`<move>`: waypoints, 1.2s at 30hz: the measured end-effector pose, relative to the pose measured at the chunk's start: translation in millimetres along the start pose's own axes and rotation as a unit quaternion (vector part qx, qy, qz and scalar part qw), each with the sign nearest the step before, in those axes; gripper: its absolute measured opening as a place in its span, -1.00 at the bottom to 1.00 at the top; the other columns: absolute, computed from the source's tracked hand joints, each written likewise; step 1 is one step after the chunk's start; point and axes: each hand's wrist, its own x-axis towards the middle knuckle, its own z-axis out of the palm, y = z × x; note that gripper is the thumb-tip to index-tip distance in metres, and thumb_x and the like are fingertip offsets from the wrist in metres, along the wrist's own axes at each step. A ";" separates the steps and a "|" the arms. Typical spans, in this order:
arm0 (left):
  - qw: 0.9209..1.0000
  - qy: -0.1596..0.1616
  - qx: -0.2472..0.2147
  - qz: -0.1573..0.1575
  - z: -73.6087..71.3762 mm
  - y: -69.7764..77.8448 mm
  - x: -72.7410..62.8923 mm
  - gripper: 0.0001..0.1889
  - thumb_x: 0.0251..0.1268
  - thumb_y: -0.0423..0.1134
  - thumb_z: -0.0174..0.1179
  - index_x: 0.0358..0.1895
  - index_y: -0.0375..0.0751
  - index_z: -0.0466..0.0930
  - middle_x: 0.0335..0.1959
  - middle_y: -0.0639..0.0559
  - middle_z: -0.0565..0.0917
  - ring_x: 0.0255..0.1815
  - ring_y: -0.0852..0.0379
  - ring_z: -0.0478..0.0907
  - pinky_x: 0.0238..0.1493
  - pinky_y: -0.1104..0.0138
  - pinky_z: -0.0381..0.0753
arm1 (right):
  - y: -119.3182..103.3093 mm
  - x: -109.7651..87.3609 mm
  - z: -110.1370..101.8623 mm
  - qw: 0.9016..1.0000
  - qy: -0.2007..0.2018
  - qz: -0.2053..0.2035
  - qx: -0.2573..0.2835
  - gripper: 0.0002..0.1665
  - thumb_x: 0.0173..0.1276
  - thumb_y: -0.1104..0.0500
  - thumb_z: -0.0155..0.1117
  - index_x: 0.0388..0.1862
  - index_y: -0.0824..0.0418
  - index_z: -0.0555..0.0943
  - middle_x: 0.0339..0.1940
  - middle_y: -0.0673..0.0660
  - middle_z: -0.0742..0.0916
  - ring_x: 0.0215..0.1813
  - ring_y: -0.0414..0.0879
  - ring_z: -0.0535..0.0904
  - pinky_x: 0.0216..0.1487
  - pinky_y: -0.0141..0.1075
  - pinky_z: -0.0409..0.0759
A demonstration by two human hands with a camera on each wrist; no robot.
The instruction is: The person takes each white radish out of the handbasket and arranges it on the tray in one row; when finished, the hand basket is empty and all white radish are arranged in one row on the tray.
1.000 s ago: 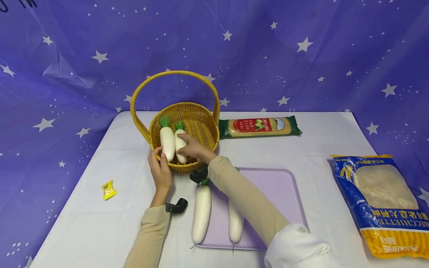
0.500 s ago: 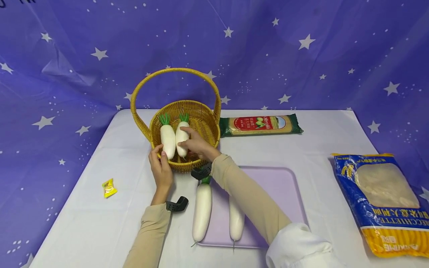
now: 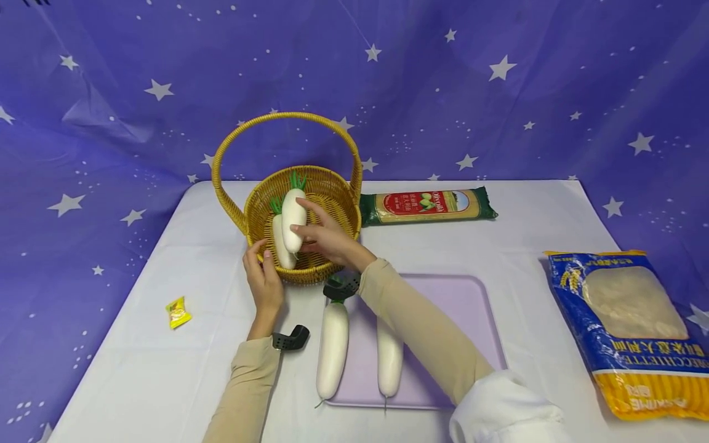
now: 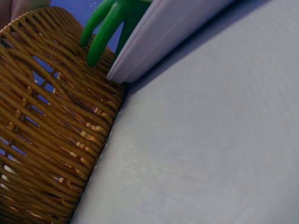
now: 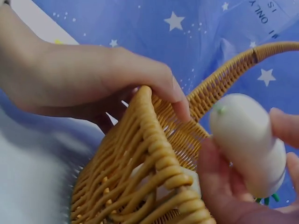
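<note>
My right hand (image 3: 331,239) grips a white radish (image 3: 293,218) with green leaves, held over the wicker basket (image 3: 310,275). In the right wrist view that radish (image 5: 247,144) is raised past the rim, fingers and thumb around its sides. A second white radish (image 3: 279,237) lies inside the basket, partly hidden beneath the first. My left hand (image 3: 264,286) holds the basket's near left rim; in the right wrist view, this left hand (image 5: 103,74) curls over the edge. The left wrist view shows the basket's woven side (image 4: 56,116).
Two longer white radishes (image 3: 333,351) (image 3: 390,363) lie on a lilac tray (image 3: 454,301) in front of the basket. A spaghetti pack (image 3: 432,205) lies at the back, a blue and yellow pasta bag (image 3: 631,332) at right. A yellow wrapped candy (image 3: 178,312) is at left.
The right hand has lifted the right-hand radish from the basket and moved it left, over the other radish. The left hand has stayed at the rim.
</note>
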 end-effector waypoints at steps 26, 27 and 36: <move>1.000 0.003 0.000 0.008 -1.8 -1.1 0.2 -0.66 0.39 -0.22 -0.21 0.08 -0.35 0.32 0.07 -0.30 0.33 0.09 0.00 0.24 0.06 0.22 0.14 | 19.2 -223.1 -94.3 0.952 0.051 -0.051 -0.297 -0.20 0.11 0.13 0.33 0.31 -0.02 0.20 -0.12 0.23 0.48 -0.20 -0.15 0.55 -0.29 -0.38 0.53; 1.000 0.003 -0.001 0.006 -1.9 -1.0 0.1 -0.66 0.39 -0.22 -0.21 0.08 -0.35 0.32 0.07 -0.30 0.33 0.09 0.00 0.24 0.06 0.23 0.14 | 23.1 -230.6 -96.5 0.948 0.060 -0.044 -0.310 -0.20 0.10 0.11 0.34 0.30 -0.03 0.21 -0.16 0.22 0.48 -0.23 -0.16 0.55 -0.31 -0.38 0.52; 1.000 0.000 0.000 0.004 -1.1 -0.5 -0.9 -0.66 0.39 -0.21 -0.22 0.08 -0.33 0.33 0.06 -0.29 0.33 0.00 0.09 0.23 -0.01 0.33 0.13 | 50.6 -278.8 -103.4 0.928 0.105 -0.004 -0.359 -0.22 0.12 0.01 0.30 0.32 -0.05 0.21 -0.29 0.15 0.54 -0.32 -0.28 0.54 -0.42 -0.39 0.50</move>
